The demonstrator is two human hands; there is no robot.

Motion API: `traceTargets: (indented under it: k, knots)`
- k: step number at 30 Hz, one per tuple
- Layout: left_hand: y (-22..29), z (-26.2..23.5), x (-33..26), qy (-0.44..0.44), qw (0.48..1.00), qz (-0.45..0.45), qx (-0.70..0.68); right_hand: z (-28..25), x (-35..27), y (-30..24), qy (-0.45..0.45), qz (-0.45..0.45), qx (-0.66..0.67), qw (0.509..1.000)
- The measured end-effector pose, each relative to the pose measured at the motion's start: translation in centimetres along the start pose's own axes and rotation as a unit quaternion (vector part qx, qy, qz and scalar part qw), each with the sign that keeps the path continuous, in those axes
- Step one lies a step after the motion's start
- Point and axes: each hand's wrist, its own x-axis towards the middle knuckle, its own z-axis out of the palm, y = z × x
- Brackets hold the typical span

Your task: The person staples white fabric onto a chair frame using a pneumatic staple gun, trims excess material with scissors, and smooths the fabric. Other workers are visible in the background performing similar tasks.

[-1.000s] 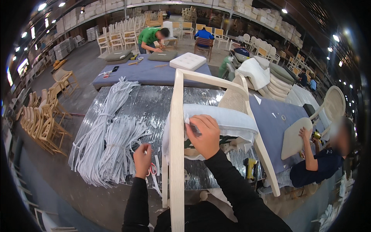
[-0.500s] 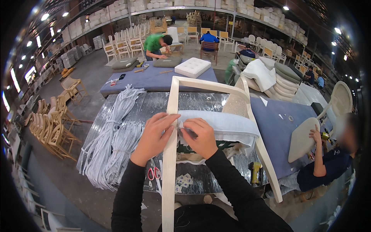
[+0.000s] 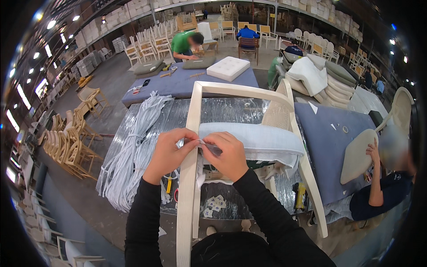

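Note:
A pale wooden chair frame (image 3: 191, 133) lies on its side on the plastic-covered table (image 3: 235, 109) in front of me. Light grey upholstery fabric (image 3: 258, 140) wraps its seat. My left hand (image 3: 168, 153) pinches the fabric's edge against the wooden rail. My right hand (image 3: 227, 153) presses on the same fabric edge, with a thin dark strip or tool between its fingers. Both hands meet at the rail, fingers touching.
A heap of white cord strips (image 3: 133, 147) lies left on the table. Pliers (image 3: 169, 184) rest below it. A seated person (image 3: 382, 191) at right holds a padded panel (image 3: 358, 155). A person in green (image 3: 184, 44) works at a far blue table (image 3: 187, 82).
My left hand came up from the cords near the table edge to the chair rail and now grips the fabric edge beside my right hand. The view moved closer.

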Motion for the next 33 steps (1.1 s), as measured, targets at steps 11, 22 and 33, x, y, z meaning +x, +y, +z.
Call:
traceTargets:
  k: [11, 22, 33]
  knots:
    - [-1.9, -0.8, 2.7, -0.025, 0.999, 0.022, 0.03, -0.5, 0.6, -0.5, -0.017, 0.047, 0.032, 0.998]
    - [-3.5, -0.9, 2.5, -0.085, 0.996, 0.001, -0.023, -0.5, 0.6, -0.7, -0.015, 0.06, 0.034, 0.998]
    - [-3.9, -1.1, 2.5, -0.097, 0.994, 0.01, -0.043, -0.5, 0.5, -0.6, -0.031, 0.068, 0.029, 0.997]
